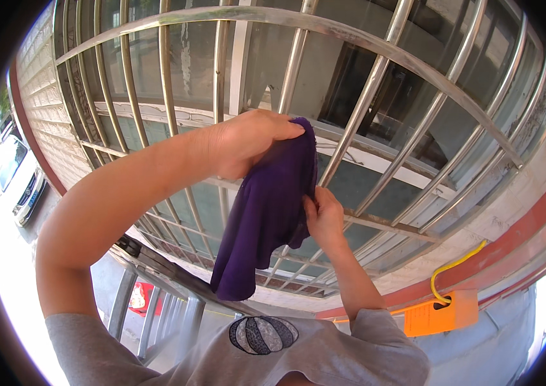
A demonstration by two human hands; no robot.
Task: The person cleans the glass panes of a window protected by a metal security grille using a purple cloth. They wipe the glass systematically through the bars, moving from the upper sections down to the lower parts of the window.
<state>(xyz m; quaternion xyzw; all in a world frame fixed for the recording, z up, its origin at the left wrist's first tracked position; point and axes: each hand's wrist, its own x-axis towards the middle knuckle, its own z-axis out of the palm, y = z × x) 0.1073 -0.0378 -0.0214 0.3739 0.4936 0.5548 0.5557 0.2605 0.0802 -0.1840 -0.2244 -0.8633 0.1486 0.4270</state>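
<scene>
A dark purple cloth (273,207) hangs in front of me, draped in folds with its lower end loose. My left hand (258,140) grips its top edge between thumb and fingers. Lower down, on the cloth's right side, my right hand (325,214) pinches the edge. Just behind the cloth stands a metal window guard (297,62) of upright bars and cross rails. I cannot tell whether the cloth touches the bars.
Behind the bars is a glass window (282,48). A metal ladder (188,323) stands below on the left, with a red object (143,299) beyond it. An orange container (439,313) hangs from a yellow hook (456,263) at right. A white car (19,178) is parked far left.
</scene>
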